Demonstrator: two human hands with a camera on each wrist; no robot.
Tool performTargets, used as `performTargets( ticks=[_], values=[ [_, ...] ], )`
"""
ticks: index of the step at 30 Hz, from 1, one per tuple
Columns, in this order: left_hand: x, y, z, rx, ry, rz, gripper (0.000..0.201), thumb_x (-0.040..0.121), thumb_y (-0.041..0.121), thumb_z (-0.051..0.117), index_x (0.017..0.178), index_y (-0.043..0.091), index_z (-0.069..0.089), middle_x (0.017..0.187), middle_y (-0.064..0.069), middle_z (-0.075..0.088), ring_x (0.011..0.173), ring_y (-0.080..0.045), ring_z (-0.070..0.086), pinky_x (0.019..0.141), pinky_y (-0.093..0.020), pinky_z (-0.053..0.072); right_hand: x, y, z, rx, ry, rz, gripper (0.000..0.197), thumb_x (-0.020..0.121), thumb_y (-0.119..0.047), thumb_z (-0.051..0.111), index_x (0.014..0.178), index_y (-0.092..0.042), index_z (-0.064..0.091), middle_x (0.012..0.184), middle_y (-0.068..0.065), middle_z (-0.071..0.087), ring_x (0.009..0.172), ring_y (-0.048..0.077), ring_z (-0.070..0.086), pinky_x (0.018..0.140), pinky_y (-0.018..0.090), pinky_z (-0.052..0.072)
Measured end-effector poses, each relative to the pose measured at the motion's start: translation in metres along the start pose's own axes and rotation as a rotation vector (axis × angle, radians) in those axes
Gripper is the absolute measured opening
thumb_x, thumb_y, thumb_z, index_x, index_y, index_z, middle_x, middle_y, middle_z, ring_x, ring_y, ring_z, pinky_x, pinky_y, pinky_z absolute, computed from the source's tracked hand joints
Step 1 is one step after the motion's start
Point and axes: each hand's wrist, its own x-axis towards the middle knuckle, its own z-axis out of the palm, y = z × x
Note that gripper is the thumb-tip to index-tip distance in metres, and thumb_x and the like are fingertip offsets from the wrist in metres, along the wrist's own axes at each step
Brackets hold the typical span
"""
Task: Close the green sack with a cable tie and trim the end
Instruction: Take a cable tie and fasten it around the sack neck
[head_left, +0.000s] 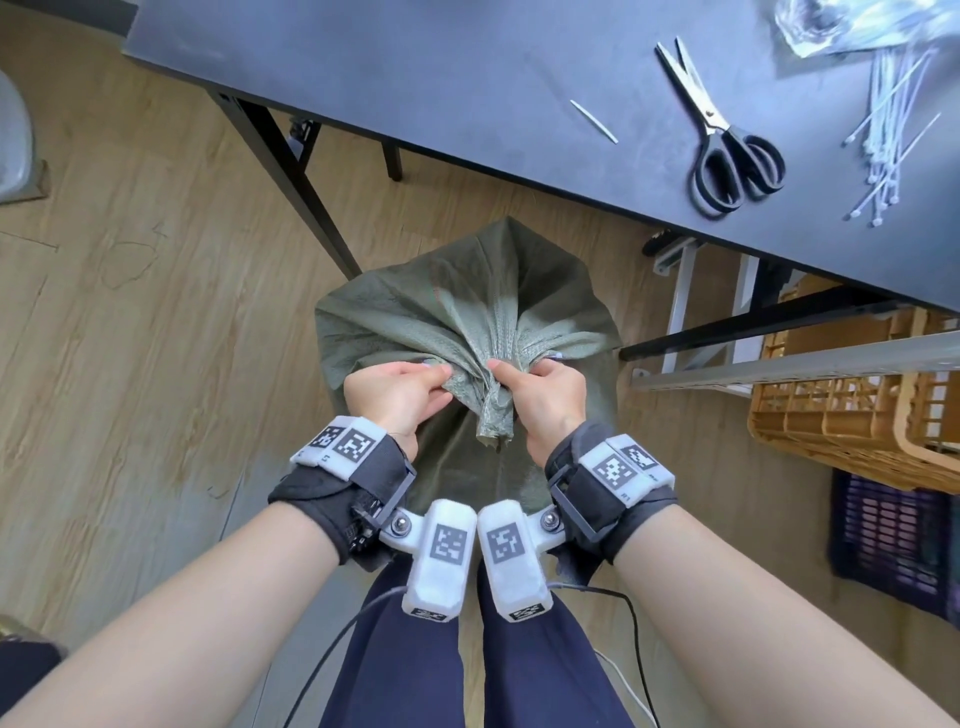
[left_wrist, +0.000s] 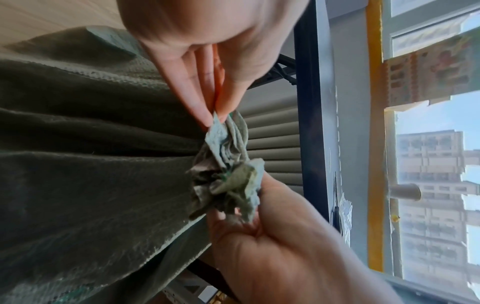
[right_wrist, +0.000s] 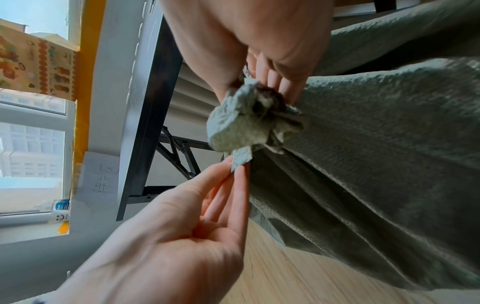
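The green sack (head_left: 457, 312) stands on the floor between my knees and the table, its mouth bunched into a neck (head_left: 493, 410). My left hand (head_left: 415, 384) pinches a fold of the sack's edge between thumb and nearly straight fingers (left_wrist: 192, 98). My right hand (head_left: 535, 384) is curled round the gathered neck (right_wrist: 241, 123), thumb on top. In the right wrist view the left hand's fingers (right_wrist: 233, 185) hold a small flap of fabric. White cable ties (head_left: 888, 145) and black-handled scissors (head_left: 727, 150) lie on the dark table (head_left: 415, 78), apart from both hands.
A short white cut strip (head_left: 594, 121) lies on the table left of the scissors. A crumpled plastic bag (head_left: 857, 26) sits at the table's far right. Black table legs (head_left: 291, 171) stand left of the sack. An orange crate (head_left: 857, 410) and a purple crate (head_left: 893, 530) are on the right.
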Motion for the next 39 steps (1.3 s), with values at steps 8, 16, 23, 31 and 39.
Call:
performTargets(
  ticks=[8, 16, 23, 31, 39],
  values=[
    [0.010, -0.008, -0.004, 0.328, 0.002, 0.291, 0.026, 0.071, 0.004, 0.078, 0.053, 0.009, 0.059, 0.064, -0.007, 0.065, 0.048, -0.010, 0.064, 0.067, -0.035, 0.060, 0.001, -0.010, -0.011, -0.037, 0.058, -0.060, 0.040, 0.063, -0.017, 0.086, 0.086, -0.014, 0.054, 0.076, 0.004, 0.063, 0.066, 0.015, 0.057, 0.071, 0.032, 0.051],
    [0.014, 0.000, -0.006, 0.510, -0.019, 0.430, 0.029, 0.071, 0.011, 0.079, 0.052, 0.015, 0.057, 0.057, 0.002, 0.064, 0.036, 0.001, 0.056, 0.039, -0.011, 0.043, 0.006, -0.024, -0.020, -0.284, 0.039, -0.169, 0.045, 0.069, -0.028, 0.083, 0.103, -0.011, 0.060, 0.096, 0.007, 0.068, 0.091, 0.023, 0.066, 0.089, 0.040, 0.053],
    [0.014, 0.006, -0.007, 0.680, -0.006, 0.551, 0.021, 0.071, 0.023, 0.079, 0.059, 0.010, 0.067, 0.057, -0.006, 0.068, 0.057, -0.019, 0.067, 0.060, -0.028, 0.053, 0.005, -0.031, -0.021, -0.552, 0.089, -0.313, 0.037, 0.076, -0.036, 0.075, 0.098, -0.012, 0.059, 0.095, 0.005, 0.068, 0.095, 0.022, 0.061, 0.085, 0.034, 0.049],
    [0.014, 0.013, -0.002, 0.709, -0.085, 0.611, 0.011, 0.076, 0.018, 0.072, 0.068, 0.010, 0.071, 0.064, -0.006, 0.070, 0.067, -0.022, 0.069, 0.074, -0.037, 0.057, 0.005, -0.041, -0.024, -0.655, 0.094, -0.429, 0.023, 0.091, -0.030, 0.056, 0.090, -0.010, 0.066, 0.094, 0.008, 0.069, 0.094, 0.026, 0.061, 0.081, 0.032, 0.044],
    [0.014, 0.017, 0.001, 0.744, -0.107, 0.649, 0.012, 0.075, 0.016, 0.073, 0.064, 0.014, 0.070, 0.061, -0.001, 0.067, 0.065, -0.019, 0.067, 0.069, -0.029, 0.055, 0.014, -0.050, -0.023, -0.798, 0.008, -0.750, 0.015, 0.088, -0.020, 0.062, 0.083, -0.006, 0.062, 0.109, 0.005, 0.058, 0.100, 0.020, 0.054, 0.076, 0.025, 0.037]
  ],
)
